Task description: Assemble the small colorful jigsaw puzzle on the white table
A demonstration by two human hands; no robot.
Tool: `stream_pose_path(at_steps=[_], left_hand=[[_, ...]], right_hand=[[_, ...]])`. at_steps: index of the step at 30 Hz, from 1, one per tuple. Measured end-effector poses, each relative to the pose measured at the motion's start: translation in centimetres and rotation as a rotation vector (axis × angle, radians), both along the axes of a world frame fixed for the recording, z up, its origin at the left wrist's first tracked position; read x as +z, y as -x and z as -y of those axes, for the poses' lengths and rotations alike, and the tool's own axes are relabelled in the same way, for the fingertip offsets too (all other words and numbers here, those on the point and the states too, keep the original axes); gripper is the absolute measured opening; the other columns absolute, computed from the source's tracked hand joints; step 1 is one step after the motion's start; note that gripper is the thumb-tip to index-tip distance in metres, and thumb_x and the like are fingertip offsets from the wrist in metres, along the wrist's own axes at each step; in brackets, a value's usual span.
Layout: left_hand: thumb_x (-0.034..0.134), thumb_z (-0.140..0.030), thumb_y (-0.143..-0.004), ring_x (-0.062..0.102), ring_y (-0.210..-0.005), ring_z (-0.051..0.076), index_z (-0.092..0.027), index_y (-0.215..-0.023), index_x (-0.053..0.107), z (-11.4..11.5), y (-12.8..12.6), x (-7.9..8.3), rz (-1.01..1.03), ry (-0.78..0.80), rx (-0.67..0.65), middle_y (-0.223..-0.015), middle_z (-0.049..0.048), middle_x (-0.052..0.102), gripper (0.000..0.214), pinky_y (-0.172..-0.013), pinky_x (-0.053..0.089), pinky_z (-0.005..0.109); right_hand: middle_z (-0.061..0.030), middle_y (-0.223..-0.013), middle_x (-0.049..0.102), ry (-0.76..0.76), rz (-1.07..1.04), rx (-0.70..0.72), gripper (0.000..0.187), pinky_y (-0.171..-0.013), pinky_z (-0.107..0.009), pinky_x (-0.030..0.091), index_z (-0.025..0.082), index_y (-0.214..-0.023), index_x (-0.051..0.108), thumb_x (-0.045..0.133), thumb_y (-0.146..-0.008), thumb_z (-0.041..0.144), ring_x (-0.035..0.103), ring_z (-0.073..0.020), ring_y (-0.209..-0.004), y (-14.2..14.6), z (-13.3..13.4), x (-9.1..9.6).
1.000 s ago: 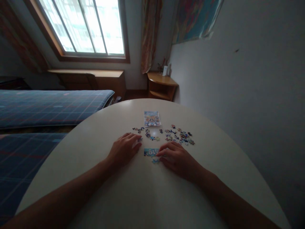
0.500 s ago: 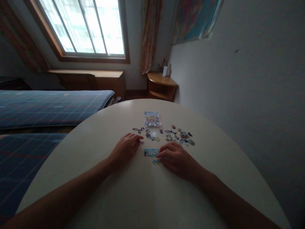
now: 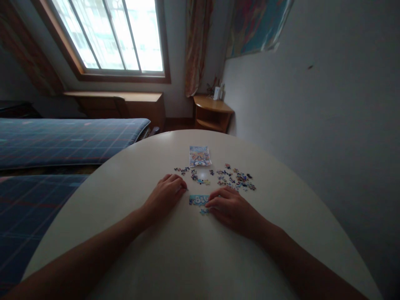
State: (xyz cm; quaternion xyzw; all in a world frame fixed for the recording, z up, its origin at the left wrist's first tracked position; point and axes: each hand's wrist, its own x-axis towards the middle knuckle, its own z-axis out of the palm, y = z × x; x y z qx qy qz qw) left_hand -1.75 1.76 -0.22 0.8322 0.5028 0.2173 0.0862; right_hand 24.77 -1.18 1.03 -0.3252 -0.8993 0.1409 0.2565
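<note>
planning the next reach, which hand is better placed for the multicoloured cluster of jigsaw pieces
Probably the right hand: it lies just in front of the multicoloured jigsaw cluster, while the left hand is farther off, left of the blue rectangular puzzle strip.

Bright daylight fills the wood-framed window (image 3: pixel 134 37) at the far left, while the rest of the room is dim. Patterned curtains (image 3: pixel 196 50) hang on both sides of it. Below stands a long wooden desk (image 3: pixel 140 96), with a wooden corner shelf (image 3: pixel 214 103) to its right. A blue plaid mattress (image 3: pixel 68 139) lies left of the round, pale table (image 3: pixel 200 266). A plain wall (image 3: pixel 328 125) runs along the right, bearing a colourful poster (image 3: pixel 256 29).
</note>
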Motion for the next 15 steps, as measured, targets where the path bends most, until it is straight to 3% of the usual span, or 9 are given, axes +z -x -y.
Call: stream_pose_path(at_steps=[7, 12, 15], left_hand=[[0.061, -0.017, -0.092, 0.062, -0.101, 0.023, -0.023, -0.101, 0.067, -0.3, 0.0, -0.5, 0.053, -0.017, -0.004, -0.099, 0.0030, 0.072, 0.012, -0.092, 0.048, 0.038], [0.063, -0.020, -0.092, 0.065, -0.091, 0.021, -0.024, -0.093, 0.071, 0.9, -0.8, 0.5, 0.191, -0.076, -0.050, -0.092, 0.0008, 0.075, 0.009, -0.090, 0.049, 0.039], [0.067, -0.021, -0.088, 0.067, -0.086, 0.019, -0.023, -0.088, 0.071, 2.2, -1.6, 1.3, 0.307, -0.014, -0.047, -0.088, 0.0005, 0.075, 0.005, -0.086, 0.050, 0.035]], right_hand=[[-0.0060, -0.104, 0.069, -0.009, -0.001, 0.015, 0.012, -0.091, -0.038, 0.049, 0.024, -0.100, 0.069, 0.063, -0.091, 0.020, 0.061, -0.0203, -0.100, -0.1, 0.0, 0.0], [-0.0059, -0.104, 0.069, -0.002, 0.007, 0.015, 0.013, -0.092, -0.039, 0.049, 0.024, -0.100, 0.069, 0.063, -0.090, 0.018, 0.061, -0.0201, -0.099, -0.1, 0.1, 0.0], [-0.0058, -0.105, 0.069, 0.002, 0.014, 0.016, 0.014, -0.093, -0.039, 0.048, 0.025, -0.102, 0.069, 0.062, -0.091, 0.019, 0.061, -0.0202, -0.101, -0.1, 0.1, 0.0]])
